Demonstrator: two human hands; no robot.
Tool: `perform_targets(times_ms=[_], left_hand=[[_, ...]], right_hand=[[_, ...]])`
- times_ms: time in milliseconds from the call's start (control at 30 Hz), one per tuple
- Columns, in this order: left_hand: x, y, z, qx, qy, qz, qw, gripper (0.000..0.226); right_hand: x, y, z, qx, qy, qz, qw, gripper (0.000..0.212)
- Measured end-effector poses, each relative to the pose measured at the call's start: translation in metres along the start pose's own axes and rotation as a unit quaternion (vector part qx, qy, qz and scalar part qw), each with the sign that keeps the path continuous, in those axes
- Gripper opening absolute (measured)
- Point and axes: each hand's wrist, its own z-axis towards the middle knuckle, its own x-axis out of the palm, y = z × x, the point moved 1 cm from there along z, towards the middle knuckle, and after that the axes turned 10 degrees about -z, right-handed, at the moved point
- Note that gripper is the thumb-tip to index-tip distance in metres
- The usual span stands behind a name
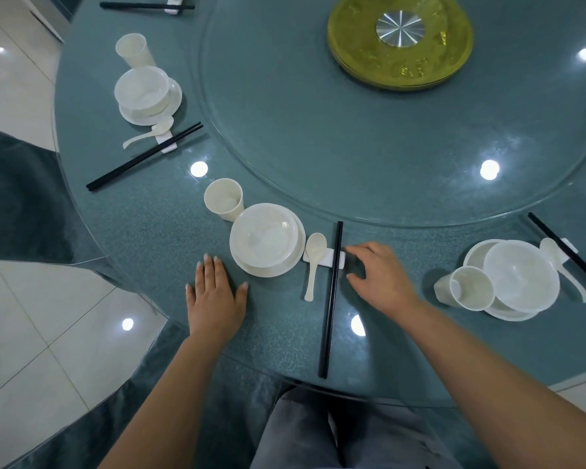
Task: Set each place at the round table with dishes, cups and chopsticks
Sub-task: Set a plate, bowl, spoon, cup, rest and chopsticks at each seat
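Your right-hand fingers (354, 250) are loosely curled and hold nothing, index tip just beside the right end of the chopstick rest (322, 259), thumb hovering lower, next to the chopsticks (332, 296). Left-hand fingers (214, 265) lie flat and spread on the surface (285, 164), released, just left of the near plate (293, 269). The chopsticks lie across the rest, tips far, handles reaching the near edge. Spoon (313, 262) sits on the same rest, left of the chopsticks. Bowl (264, 236) is stacked on the plate, cup (224, 199) just far-left of it, close to touching. This place looks nearly complete; the step is likely final straightening. Nudge the rest from its end, not the sticks, or the pair may roll apart. Keep both sticks parallel and even. The right place setting (508, 282) looks bunched, cup on its side against the plate; probably fix that next. The far-left setting (146, 93) looks done.
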Motion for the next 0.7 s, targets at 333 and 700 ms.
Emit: perform_targets(times_ms=[333,700], left_hand=[[-0.056,-0.066,-0.032,0.049,-0.042,-0.180,0.981,0.060],[-0.036,-0.198,-0.099,0.197,0.013,-0.215,0.956,0.054]], right_hand=[[-0.023,-0.005,-0.044,-0.035,-0.063,0.066,0.995,0.040],[-0.078,-0.078,-0.106,0.045,-0.199,0.115,0.972,0.033]])
